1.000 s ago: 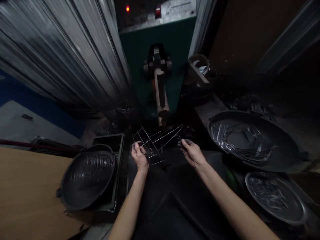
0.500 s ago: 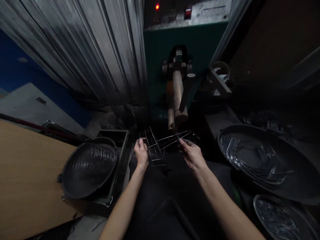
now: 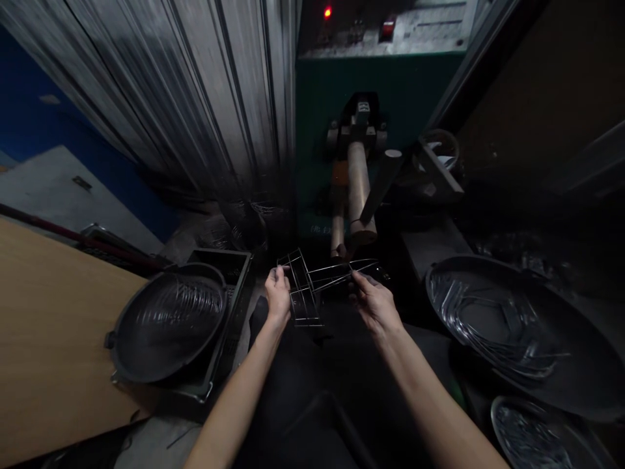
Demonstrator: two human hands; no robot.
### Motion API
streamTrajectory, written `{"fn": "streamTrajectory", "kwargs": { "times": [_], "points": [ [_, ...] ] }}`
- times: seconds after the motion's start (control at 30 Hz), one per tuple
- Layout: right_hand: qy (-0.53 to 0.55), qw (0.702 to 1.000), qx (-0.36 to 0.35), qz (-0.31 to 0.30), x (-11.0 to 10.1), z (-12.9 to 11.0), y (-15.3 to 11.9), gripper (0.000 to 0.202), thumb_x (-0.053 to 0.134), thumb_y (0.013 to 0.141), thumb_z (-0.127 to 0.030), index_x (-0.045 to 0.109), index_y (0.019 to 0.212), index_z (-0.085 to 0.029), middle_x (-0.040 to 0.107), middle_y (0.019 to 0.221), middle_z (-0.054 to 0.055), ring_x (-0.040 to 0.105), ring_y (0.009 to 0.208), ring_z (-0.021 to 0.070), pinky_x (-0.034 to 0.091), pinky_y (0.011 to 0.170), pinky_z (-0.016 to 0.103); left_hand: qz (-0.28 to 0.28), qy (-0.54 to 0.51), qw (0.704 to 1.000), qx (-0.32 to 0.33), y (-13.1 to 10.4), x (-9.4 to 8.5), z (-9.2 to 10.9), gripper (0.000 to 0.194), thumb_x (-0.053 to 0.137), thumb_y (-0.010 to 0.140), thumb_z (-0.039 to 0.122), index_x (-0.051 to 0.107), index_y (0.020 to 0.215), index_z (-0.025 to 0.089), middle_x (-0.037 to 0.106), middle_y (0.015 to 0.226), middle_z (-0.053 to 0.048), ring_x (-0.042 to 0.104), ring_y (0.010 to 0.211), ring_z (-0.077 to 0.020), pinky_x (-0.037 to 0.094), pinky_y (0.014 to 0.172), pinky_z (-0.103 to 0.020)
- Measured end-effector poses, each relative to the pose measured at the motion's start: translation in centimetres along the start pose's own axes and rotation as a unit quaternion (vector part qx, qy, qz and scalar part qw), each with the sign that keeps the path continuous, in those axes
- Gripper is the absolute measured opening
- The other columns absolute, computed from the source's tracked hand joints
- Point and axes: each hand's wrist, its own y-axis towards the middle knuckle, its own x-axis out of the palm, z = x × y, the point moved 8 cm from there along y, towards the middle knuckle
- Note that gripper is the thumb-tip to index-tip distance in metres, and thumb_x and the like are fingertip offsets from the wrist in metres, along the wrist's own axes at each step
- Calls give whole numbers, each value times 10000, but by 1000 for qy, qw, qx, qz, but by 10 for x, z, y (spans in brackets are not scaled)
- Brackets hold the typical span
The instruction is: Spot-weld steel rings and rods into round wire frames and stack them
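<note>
Between my hands is a thin metal wire rack (image 3: 309,286), made of crossing rods, above my lap. My left hand (image 3: 278,293) is closed on its left side, thumb and fingers pinched at the wires. On the other side my right hand (image 3: 375,298) pinches the rods that reach out to the right. Just beyond the rack stands a green machine (image 3: 312,163) with a thick round metal arm (image 3: 359,182) and a thinner lower one (image 3: 338,234). The rack lies below and in front of the arm ends, seemingly apart from them.
At left, a round black pan (image 3: 161,352) with curved wires rests on a dark crate (image 3: 241,280). To the right are a large dark pan (image 3: 586,365) of bent wire frames and a smaller bowl (image 3: 495,417) of small metal pieces. A red light (image 3: 327,12) glows on the machine.
The view has shifted a little, so the machine sits farther right. The rack has turned slightly in my hands, which keep their hold on it.
</note>
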Motion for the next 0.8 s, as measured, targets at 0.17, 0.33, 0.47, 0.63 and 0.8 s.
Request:
{"fn": "streamTrajectory", "kwargs": {
  "times": [0.17,0.33,0.47,0.63,0.8],
  "points": [
    [-18,1000,-7,-5,5,-3,2,253,832,535,-181,625,676,-150,603,571,-26,532,478,63,378,365,132,0,-9,1000,-10,5,1,-1,369,539,807,516,589,824,151,269,429,100,219,372,-41,138,392,-170],
    [-21,1000,1,-16,8,-4,5,255,837,538,-186,636,690,-148,628,606,-18,545,487,63,376,369,135,-14,-28,999,-36,5,2,2,357,562,795,495,597,834,142,267,411,103,208,355,-35,124,382,-174],
    [-12,1000,17,-21,2,-1,4,193,803,606,-197,664,730,-144,649,656,-11,565,516,62,381,385,133,-26,-60,995,-77,0,6,1,334,571,790,463,584,884,143,258,391,112,210,337,-38,137,374,-168],
    [-20,1000,-1,6,-27,-4,1,240,816,603,-248,674,775,-158,677,721,4,592,550,88,410,395,151,-16,-62,995,-76,-1,8,4,325,582,781,450,584,866,137,270,395,113,216,334,-33,127,372,-165],
    [-29,1000,-11,2,-45,-6,5,256,831,581,-240,672,768,-170,666,683,3,586,527,100,420,380,163,4,-66,996,-61,6,6,6,334,593,775,455,591,825,125,271,384,116,217,335,-28,125,387,-173]
  ]
}}
